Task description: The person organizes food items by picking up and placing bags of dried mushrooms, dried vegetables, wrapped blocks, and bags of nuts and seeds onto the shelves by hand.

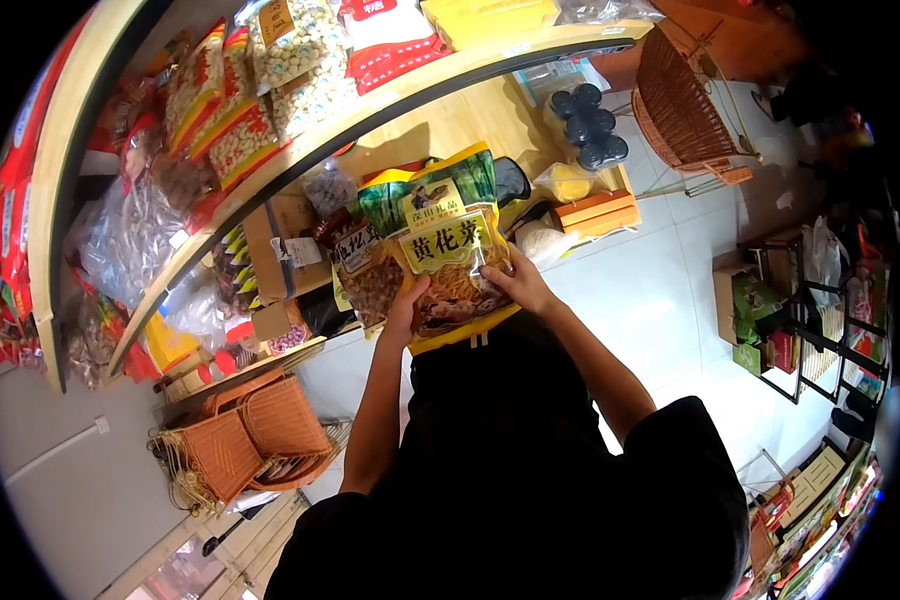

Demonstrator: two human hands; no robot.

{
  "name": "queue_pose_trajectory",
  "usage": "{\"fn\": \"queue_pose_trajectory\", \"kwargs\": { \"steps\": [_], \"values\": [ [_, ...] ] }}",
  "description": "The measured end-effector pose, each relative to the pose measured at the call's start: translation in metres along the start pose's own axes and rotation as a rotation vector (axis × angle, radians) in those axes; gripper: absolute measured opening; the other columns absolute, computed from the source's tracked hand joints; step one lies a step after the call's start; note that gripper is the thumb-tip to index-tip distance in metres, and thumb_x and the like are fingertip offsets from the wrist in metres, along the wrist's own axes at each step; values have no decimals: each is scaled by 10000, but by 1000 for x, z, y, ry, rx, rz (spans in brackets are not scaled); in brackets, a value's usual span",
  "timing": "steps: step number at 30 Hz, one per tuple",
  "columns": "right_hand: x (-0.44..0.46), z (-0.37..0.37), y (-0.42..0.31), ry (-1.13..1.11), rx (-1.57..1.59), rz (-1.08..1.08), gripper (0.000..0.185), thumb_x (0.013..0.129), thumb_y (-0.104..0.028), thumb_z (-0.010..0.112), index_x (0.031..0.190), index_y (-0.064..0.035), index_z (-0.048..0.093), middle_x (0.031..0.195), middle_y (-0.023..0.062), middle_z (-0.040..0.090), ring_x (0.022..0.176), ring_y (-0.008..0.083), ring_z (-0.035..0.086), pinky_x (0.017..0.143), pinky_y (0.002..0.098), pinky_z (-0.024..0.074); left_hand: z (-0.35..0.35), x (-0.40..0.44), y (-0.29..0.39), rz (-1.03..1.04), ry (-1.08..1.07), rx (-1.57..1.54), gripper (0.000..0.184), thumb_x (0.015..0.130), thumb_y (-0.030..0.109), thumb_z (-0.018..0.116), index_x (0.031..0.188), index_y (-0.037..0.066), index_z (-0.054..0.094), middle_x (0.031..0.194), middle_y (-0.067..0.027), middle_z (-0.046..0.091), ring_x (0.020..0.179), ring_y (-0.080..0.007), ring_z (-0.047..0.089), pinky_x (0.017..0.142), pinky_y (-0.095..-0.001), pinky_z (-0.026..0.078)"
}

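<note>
Between my two hands is a bag of dried daylily (448, 270), green and yellow with a clear window showing orange strands. My left hand (405, 314) grips its lower left edge, fingers mostly behind the bag. On the right side my right hand (523, 284) clasps it, thumb lying on the front. The bag is tilted, its printed face toward me. Just left of it, partly covered, is a dark-labelled bag of brown dried pieces (366, 285); whether my left hand touches it, I cannot tell.
A curved wooden shelf (450, 62) above bears bags of puffed snacks (295, 45). On the lower shelf are a cardboard box (275, 250) and black round-lidded containers (590, 128). Wicker baskets (260, 430) stand left, another wicker basket (675, 105) upper right. A black rack (820, 345) stands right.
</note>
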State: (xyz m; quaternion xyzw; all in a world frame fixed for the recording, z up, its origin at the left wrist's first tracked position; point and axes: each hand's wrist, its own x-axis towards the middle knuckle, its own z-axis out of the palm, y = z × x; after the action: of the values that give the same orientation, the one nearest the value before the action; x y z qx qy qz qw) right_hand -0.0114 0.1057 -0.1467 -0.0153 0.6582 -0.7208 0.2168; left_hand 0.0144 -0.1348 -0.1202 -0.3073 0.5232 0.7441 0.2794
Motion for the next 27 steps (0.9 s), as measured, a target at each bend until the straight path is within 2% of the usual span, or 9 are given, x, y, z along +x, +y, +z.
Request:
{"fn": "queue_pose_trajectory", "kwargs": {
  "steps": [9, 11, 14, 16, 18, 19, 24, 26, 27],
  "values": [
    [0, 3, -23, -26, 78, -151, 513, 875, -163, 681, 1301, -23, 430, 1149, 69, 566, 1078, 136, 515, 928, 294, 431, 3, -15, 0, 250, -53, -65, 461, 917, 234, 595, 1299, 24, 443, 1208, -82, 559, 1058, -193, 575, 921, -339, 443],
    [-6, 9, -38, -80, 277, -53, 509, 880, -160, 673, 1295, -17, 415, 1167, 72, 553, 1096, 135, 503, 939, 300, 426, -13, -12, -3, 336, -84, -37, 478, 919, 211, 581, 1330, 33, 414, 1245, -100, 562, 1077, -203, 592, 863, -336, 508],
    [-18, 13, -69, -94, 158, -145, 519, 888, -149, 659, 1308, -6, 390, 1171, 74, 550, 1104, 137, 501, 947, 306, 424, -12, -39, 6, 396, -111, -67, 463, 909, 162, 586, 1317, 26, 415, 1234, -118, 560, 1070, -224, 594, 893, -361, 504],
    [-28, 16, -82, -95, 192, -167, 516, 878, -136, 666, 1297, 4, 399, 1180, 76, 545, 1105, 138, 501, 947, 309, 427, -17, -54, 7, 438, -81, -59, 495, 869, 87, 612, 1311, 11, 403, 1201, -122, 565, 1060, -225, 594, 889, -360, 508],
    [-37, 19, -92, -61, 108, -315, 548, 851, -139, 699, 1291, 9, 406, 1165, 81, 559, 1088, 139, 516, 940, 316, 437, 6, -97, 28, 553, 86, 182, 593, 786, 53, 714, 1285, -4, 398, 1164, -112, 565, 1033, -192, 580, 866, -345, 495],
    [-40, 18, -94, -54, 57, -352, 612, 809, -158, 746, 1292, 13, 411, 1152, 95, 576, 1070, 154, 543, 931, 326, 445, 6, -107, 33, 627, 31, 211, 620, 740, 41, 745, 1262, -14, 414, 1140, -114, 579, 1035, -192, 580, 856, -337, 502],
    [-44, 23, -129, -87, 22, -446, 686, 746, -184, 798, 1289, 14, 427, 1168, 135, 592, 1070, 204, 578, 914, 345, 454, 15, -149, 57, 816, 22, 247, 639, 716, 176, 790, 1232, -43, 484, 1129, -110, 606, 1017, -187, 585, 869, -328, 485],
    [-39, 27, -146, -104, -4, -678, 678, 739, -179, 796, 1280, 24, 443, 1151, 155, 601, 1060, 236, 596, 905, 353, 457, 2, -151, 60, 918, -30, 257, 681, 709, 209, 806, 1254, -30, 474, 1151, -111, 591, 1029, -195, 576, 873, -335, 483],
    [-40, 31, -156, -101, 26, -648, 681, 731, -201, 798, 1267, 39, 455, 1120, 178, 608, 1028, 277, 616, 891, 363, 463, -1, -154, 61, 932, -25, 256, 681, 709, 209, 806, 1254, -30, 474, 1151, -111, 591, 1029, -195, 576, 873, -335, 483]
  ]
}}
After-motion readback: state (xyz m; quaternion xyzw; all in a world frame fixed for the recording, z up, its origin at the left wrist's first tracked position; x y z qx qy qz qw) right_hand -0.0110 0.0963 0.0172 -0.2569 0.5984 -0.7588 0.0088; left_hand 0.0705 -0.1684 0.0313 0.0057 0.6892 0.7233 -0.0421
